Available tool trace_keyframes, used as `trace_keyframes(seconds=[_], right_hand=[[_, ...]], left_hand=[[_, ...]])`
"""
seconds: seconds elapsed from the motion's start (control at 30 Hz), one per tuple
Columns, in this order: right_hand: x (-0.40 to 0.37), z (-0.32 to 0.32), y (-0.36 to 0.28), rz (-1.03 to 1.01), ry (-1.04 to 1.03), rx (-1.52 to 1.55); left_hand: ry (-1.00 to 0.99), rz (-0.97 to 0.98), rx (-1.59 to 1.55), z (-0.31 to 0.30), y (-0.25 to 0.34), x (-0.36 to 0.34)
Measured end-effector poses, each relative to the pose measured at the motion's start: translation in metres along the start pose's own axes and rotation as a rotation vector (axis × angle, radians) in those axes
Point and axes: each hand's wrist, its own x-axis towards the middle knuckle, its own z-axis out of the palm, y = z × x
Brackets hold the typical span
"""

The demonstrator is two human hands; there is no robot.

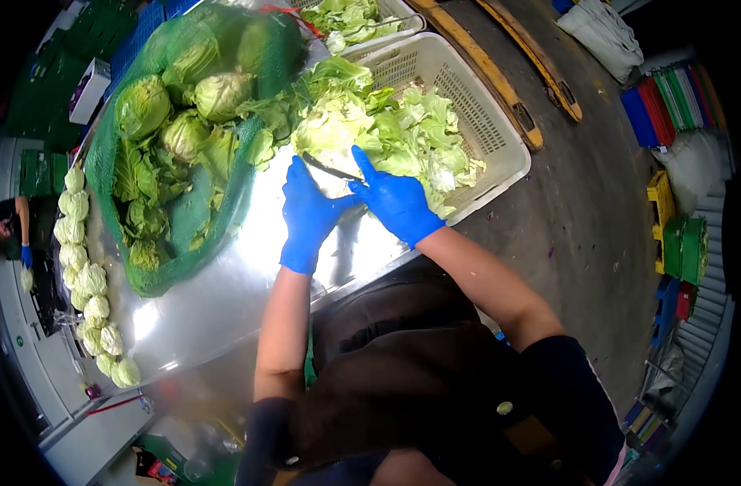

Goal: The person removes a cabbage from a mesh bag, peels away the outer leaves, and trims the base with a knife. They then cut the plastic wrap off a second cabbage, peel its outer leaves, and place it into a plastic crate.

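Both my hands wear blue gloves above the metal table. A knife (330,168) with a dark blade slants between them, its handle end in my right hand (396,204); the right index finger points forward. My left hand (308,212) is beside the blade's far end, thumb spread toward the right hand, with nothing visible in it. Just beyond the knife are pale cabbage leaves (330,134), heaped at the edge of a white perforated crate (488,121) that holds more loose leaves (431,134). To the left, a green net bag (196,271) holds several cabbages (143,105) and loose leaves.
Pale trimmed cabbages (91,279) line the left edge of the metal table (217,312). Another leaf-filled crate (403,20) stands at the back. Yellow forks (488,61) lie beyond the crates. At far left is another person's gloved hand (26,257). Stacked crates (685,251) stand right.
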Motion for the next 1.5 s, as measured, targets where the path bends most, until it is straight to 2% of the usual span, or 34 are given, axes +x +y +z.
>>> trace_keyframes(seconds=[0.07,0.13,0.23,0.33,0.37,0.4,0.47,0.53,0.57,0.6,0.67,0.8,0.83,0.93,1.0,1.13,1.17,1.2,1.27,1.33,1.37,1.5], right_hand=[[0.006,-0.002,0.0,-0.025,0.005,0.04],[0.002,-0.011,-0.005,0.014,-0.076,0.011],[0.001,-0.003,0.0,-0.05,0.04,0.005],[0.008,0.0,0.003,-0.072,0.137,0.028],[0.014,0.006,0.006,-0.094,0.168,0.044],[0.02,0.011,0.008,-0.118,0.197,0.063],[0.034,-0.002,-0.002,-0.027,0.219,0.125],[0.069,-0.026,0.014,0.078,0.026,0.031],[0.078,-0.031,0.022,0.128,0.033,0.117],[0.083,-0.024,0.031,0.071,-0.016,0.147],[0.068,-0.028,0.012,-0.021,0.125,0.166],[0.075,-0.007,0.028,0.101,0.131,0.192],[0.082,-0.003,0.045,0.229,0.068,0.216],[0.077,0.004,0.062,0.362,0.121,0.261],[0.071,0.002,0.056,0.314,0.097,0.223],[0.032,-0.033,-0.007,0.15,0.067,0.304],[0.023,-0.027,-0.021,0.088,0.026,0.317],[0.016,-0.029,-0.031,0.083,-0.106,0.264],[0.016,-0.009,-0.029,0.07,-0.041,0.294],[0.022,-0.005,-0.017,-0.033,0.029,0.438],[0.024,-0.016,-0.016,-0.006,-0.106,0.457],[0.028,-0.011,-0.003,-0.1,-0.1,0.426]], left_hand=[[-0.108,-0.062,-0.119,-0.01,0.007,0.005],[-0.066,-0.048,-0.059,-0.011,0.01,0.001],[-0.134,-0.071,-0.156,-0.019,0.015,0.007],[-0.084,-0.072,-0.09,-0.002,0.004,0.005],[-0.129,-0.131,-0.117,-0.008,0.009,0.007],[-0.1,-0.123,-0.096,-0.004,0.007,0.007],[-0.051,-0.115,-0.053,0.006,-0.001,0.001],[-0.062,0.004,-0.069,0.013,-0.004,-0.012],[-0.006,0.026,-0.067,0.013,-0.003,-0.022],[0.043,0.058,-0.067,0.013,-0.001,-0.027],[0.015,0.05,-0.152,0.012,-0.003,-0.024],[0.052,0.061,-0.177,0.009,-0.016,-0.04],[0.071,0.06,-0.212,0.01,-0.024,-0.049],[0.11,0.019,-0.361,0.014,-0.04,-0.063],[0.134,-0.037,-0.425,0.011,-0.041,-0.068],[0.121,-0.045,-0.428,0.009,-0.047,-0.052],[0.123,-0.04,-0.391,0.007,-0.044,-0.049],[0.114,-0.067,-0.375,0.007,-0.041,-0.048],[0.125,-0.019,-0.33,0.012,-0.045,-0.046],[0.111,-0.03,-0.379,0.011,-0.047,-0.044],[0.103,-0.033,-0.403,0.009,-0.047,-0.043],[0.069,-0.071,-0.444,-0.001,-0.05,-0.038]])
